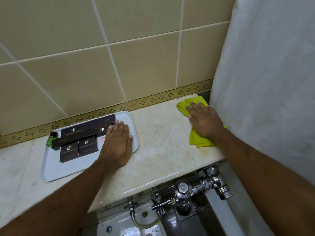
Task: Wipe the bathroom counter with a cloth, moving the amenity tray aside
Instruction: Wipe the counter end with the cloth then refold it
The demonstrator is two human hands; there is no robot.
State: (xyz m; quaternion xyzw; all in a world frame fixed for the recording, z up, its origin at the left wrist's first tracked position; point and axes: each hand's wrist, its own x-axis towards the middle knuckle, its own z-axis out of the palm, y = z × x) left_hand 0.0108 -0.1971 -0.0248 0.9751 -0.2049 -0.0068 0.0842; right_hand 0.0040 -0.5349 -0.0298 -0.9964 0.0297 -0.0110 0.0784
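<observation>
Head view: the left hand (117, 142) lies flat, fingers spread, on the right end of the pale amenity tray (51, 171), which sits at nine o'clock against the tiled wall with dark boxes (78, 148) on it. At two o'clock the right hand (203, 119) presses open-palmed on the yellow cloth (201, 140) beside the curtain (264, 82). Bare marble counter (158, 142) lies open between them, out to its front edge.

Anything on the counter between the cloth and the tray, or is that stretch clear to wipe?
Nothing visible. The counter is bare between the yellow cloth under the right hand and the tray under the left hand.
</observation>
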